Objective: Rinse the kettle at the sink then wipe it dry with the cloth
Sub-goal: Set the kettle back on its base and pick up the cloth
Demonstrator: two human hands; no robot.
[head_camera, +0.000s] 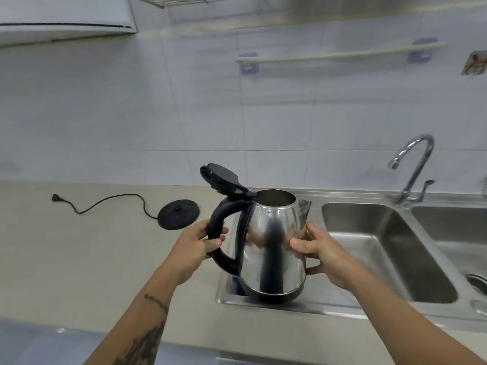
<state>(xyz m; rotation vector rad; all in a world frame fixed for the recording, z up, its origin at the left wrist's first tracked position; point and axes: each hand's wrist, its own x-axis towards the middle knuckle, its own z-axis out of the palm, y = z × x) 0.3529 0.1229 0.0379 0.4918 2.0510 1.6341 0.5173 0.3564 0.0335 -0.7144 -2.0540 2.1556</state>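
Kettle (pixel 274 246) lid-open, carried: your left hand (pixel 196 246) grips its handle, right hand (pixel 320 252) cups its body. Sink (pixel 369 214) and tap (pixel 413 164) to the right; rinsing and wiping remain.

You stand in a home kitchen: a steel double sink (pixel 390 248) with a tap (pixel 413 167), white wall tiles (pixel 276 114), a beige surface (pixel 79 246).

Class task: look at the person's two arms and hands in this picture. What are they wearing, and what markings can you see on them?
Both forearms are bare: no sleeves, gloves, watch or rings show. The left hand belongs to a forearm with dark tattoos: a line of script near the wrist and a larger dark design further up. The right hand and its forearm show no markings.
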